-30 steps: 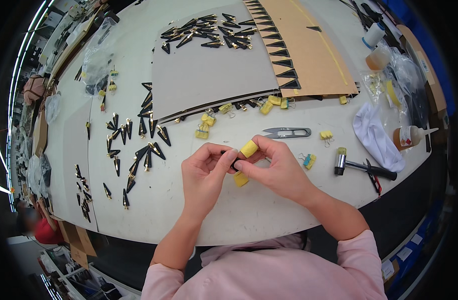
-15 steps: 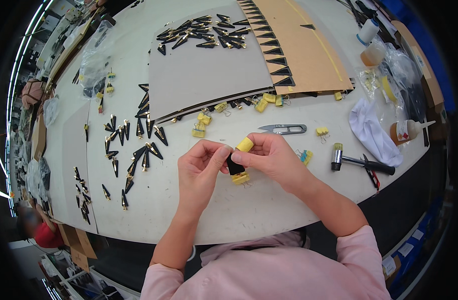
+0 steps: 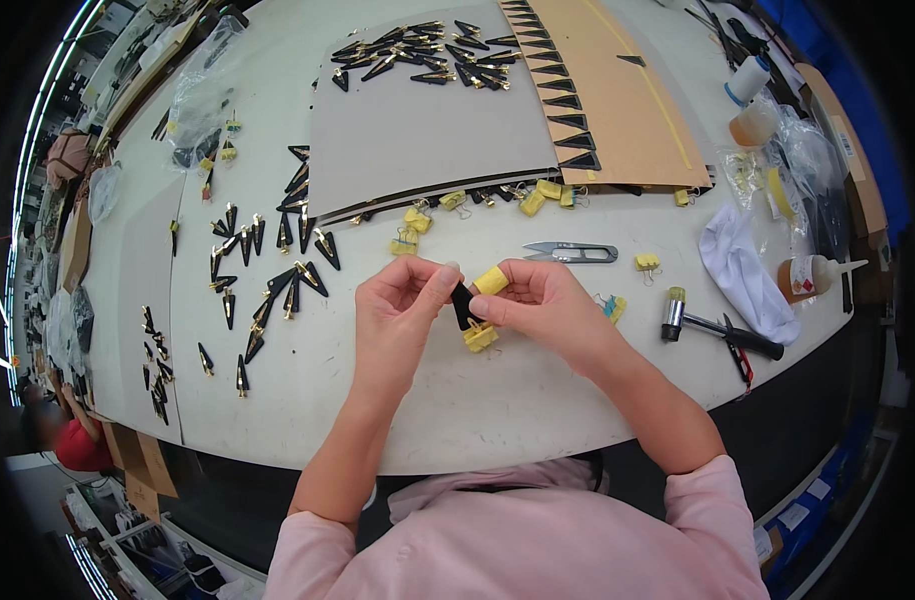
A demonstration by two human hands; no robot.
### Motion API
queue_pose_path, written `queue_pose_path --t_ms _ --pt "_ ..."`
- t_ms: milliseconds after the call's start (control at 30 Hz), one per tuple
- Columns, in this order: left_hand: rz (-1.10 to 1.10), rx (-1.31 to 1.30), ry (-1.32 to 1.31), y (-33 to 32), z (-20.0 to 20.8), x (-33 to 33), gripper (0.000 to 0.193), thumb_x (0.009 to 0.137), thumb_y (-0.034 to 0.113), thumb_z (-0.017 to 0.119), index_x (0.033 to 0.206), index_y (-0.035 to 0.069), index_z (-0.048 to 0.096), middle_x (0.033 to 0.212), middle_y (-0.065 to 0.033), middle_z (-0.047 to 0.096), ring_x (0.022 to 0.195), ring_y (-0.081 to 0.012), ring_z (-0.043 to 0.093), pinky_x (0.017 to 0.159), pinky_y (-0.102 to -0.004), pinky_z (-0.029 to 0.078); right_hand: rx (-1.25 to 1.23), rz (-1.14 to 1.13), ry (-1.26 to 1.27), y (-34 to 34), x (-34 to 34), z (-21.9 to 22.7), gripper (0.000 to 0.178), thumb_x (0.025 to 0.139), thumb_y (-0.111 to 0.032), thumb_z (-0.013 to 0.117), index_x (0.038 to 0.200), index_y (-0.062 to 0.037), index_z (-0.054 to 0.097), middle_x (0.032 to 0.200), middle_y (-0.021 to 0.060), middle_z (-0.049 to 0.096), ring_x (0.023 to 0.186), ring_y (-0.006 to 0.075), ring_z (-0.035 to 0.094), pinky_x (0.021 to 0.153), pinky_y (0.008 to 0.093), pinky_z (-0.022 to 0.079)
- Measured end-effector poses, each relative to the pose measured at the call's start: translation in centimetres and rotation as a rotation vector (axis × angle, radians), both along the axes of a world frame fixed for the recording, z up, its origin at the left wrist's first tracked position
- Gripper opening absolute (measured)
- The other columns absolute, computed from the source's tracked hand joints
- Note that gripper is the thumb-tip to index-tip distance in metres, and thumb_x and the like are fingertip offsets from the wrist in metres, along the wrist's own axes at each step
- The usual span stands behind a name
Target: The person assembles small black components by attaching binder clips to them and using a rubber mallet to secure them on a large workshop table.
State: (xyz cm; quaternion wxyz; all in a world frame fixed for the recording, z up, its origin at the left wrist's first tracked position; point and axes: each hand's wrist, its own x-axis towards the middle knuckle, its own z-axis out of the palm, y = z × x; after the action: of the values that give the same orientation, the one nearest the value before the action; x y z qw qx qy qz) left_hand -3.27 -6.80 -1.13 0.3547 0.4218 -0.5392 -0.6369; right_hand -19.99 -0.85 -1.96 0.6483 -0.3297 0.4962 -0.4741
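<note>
A small black tapered piece (image 3: 463, 304) is pinched between my two hands over the near middle of the table. My left hand (image 3: 395, 305) grips its upper end between thumb and fingers. From the other side my right hand (image 3: 547, 305) holds it with thumb and index finger; a yellow wrap (image 3: 491, 280) covers that index fingertip. At the piece's lower end hangs a yellow-covered binder clip (image 3: 479, 338). Similar black tapered pieces with gold-coloured metal ends (image 3: 310, 278) lie scattered to the left. My fingers hide part of the held piece.
Thread snips (image 3: 571, 252), a hammer (image 3: 712, 322) and a white cloth (image 3: 742, 275) lie to the right, near a glue bottle (image 3: 807, 277). Beyond my hands are a grey board (image 3: 427, 145) and a brown board (image 3: 627, 120) edged with black triangles. Yellow clips (image 3: 405, 240) line the boards' near edge.
The view has shifted slightly. Between my hands, the black piece shows more and leans further, with its yellow clip turned a little. Both hands keep their pinch.
</note>
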Motion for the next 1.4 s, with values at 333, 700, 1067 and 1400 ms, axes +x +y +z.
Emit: queue_pose_path --t_ms 333,700,1067,1400 --pt "-0.118 0.124 0.020 -0.2 -0.5 0.5 0.025 0.095 0.024 0.058 0.103 0.002 0.067 0.091 -0.0036 0.067 0.077 -0.0073 0.057 0.072 -0.0233 0.045 -0.026 -0.075 -0.033 -0.2 -0.6 0.0 0.019 0.088 -0.016 0.069 0.099 -0.0017 0.064 0.090 0.0019 0.066 0.080 0.0062 0.058 0.070 0.0223 0.048" --pt "-0.140 0.113 0.074 1.1 -0.9 -0.3 0.018 0.091 0.014 0.064 0.102 0.000 0.066 0.087 -0.0033 0.067 0.077 -0.0056 0.060 0.070 -0.0211 0.048 -0.036 -0.117 -0.097 -0.2 -0.7 0.1 0.018 0.090 -0.016 0.067 0.102 -0.0029 0.063 0.089 0.0012 0.065 0.080 0.0065 0.060 0.070 0.0221 0.051" --pt "-0.109 0.053 0.010 1.1 -1.0 0.0 0.016 0.089 0.013 0.067 0.095 -0.002 0.067 0.083 -0.0034 0.068 0.076 -0.0069 0.061 0.072 -0.0226 0.048 -0.032 -0.098 -0.043 0.0 -1.0 0.4 0.022 0.096 -0.022 0.057 0.104 -0.0021 0.064 0.091 0.0025 0.064 0.085 0.0077 0.059 0.072 0.0246 0.053" --pt "-0.161 -0.004 -0.032 1.5 -1.1 -0.3 0.015 0.089 0.013 0.066 0.095 0.000 0.068 0.081 -0.0022 0.068 0.076 -0.0059 0.059 0.071 -0.0219 0.047 -0.126 -0.185 0.193 0.3 -0.3 0.1 0.017 0.089 -0.016 0.067 0.095 -0.0004 0.062 0.083 0.0015 0.065 0.074 0.0053 0.057 0.068 0.0216 0.049"
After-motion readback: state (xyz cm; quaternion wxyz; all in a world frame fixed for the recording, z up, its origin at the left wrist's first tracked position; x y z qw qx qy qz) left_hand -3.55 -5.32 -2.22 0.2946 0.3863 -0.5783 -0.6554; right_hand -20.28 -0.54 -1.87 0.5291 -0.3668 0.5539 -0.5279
